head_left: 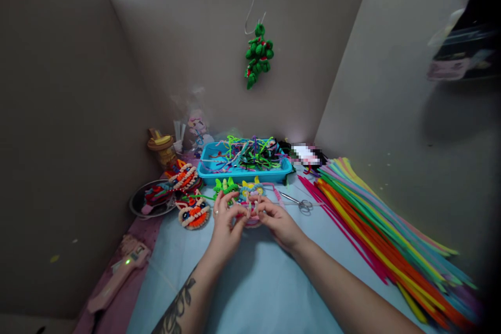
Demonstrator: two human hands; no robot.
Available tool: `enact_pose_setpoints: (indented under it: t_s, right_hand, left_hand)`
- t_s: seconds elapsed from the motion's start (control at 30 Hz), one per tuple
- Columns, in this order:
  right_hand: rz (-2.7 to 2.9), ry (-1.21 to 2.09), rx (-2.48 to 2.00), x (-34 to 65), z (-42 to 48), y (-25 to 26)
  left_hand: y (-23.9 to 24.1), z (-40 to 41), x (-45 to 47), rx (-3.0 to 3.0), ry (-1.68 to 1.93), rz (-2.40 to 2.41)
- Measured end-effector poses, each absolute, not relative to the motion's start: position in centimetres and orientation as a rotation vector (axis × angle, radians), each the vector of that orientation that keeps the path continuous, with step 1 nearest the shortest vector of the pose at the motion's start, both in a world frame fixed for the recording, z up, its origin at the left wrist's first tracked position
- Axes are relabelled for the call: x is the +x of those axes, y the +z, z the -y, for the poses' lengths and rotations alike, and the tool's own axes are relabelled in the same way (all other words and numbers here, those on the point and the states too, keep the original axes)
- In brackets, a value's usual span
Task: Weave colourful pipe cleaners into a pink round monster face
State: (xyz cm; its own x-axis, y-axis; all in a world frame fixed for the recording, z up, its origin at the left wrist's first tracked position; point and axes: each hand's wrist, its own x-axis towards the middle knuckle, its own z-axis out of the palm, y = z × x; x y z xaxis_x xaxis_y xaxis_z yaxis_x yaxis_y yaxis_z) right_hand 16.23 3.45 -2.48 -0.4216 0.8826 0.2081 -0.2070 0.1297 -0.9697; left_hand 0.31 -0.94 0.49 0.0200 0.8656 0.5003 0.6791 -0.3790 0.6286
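My left hand (227, 222) and my right hand (281, 223) meet over the table, thumbs and fingertips pinched together. Between them is a small round pink pipe-cleaner piece (253, 222), partly hidden by my fingers. Just beyond lie a green pipe-cleaner face with ears (225, 186) and a light blue and yellow one (254, 188). Left of my left hand sits an orange and cream pipe-cleaner face (194, 214). A pair of scissors (300, 203) lies to the right of my right hand. A pink curled strand (277, 197) shows near the blades.
A blue tray (242, 176) of pipe-cleaner scraps stands at the back. Long coloured pipe cleaners (376, 235) fill the right side. At left are a metal bowl (135, 206), a lidded cup (161, 146) and a pink glue gun (119, 274). Grey panels enclose the table.
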Motion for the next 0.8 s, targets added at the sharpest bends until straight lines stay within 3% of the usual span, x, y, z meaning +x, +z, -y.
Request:
enact_pose_setpoints:
  t_s: [0.43,0.63,0.8]
  right_hand:
    - [1.593,1.213,-0.751,16.0,-3.1,-2.1]
    - [1.565,1.018,-0.913,15.6,-2.9,-2.6]
    - [1.588,0.911,-0.944,15.4,-2.6,-2.5]
  left_hand:
    - [-0.1,0.9,0.1,2.177,1.279,-1.705]
    - [0.0,1.7,0.8,2.205,1.567,-1.905]
    - [-0.2,2.3,1.5,2.369,1.333,-1.617]
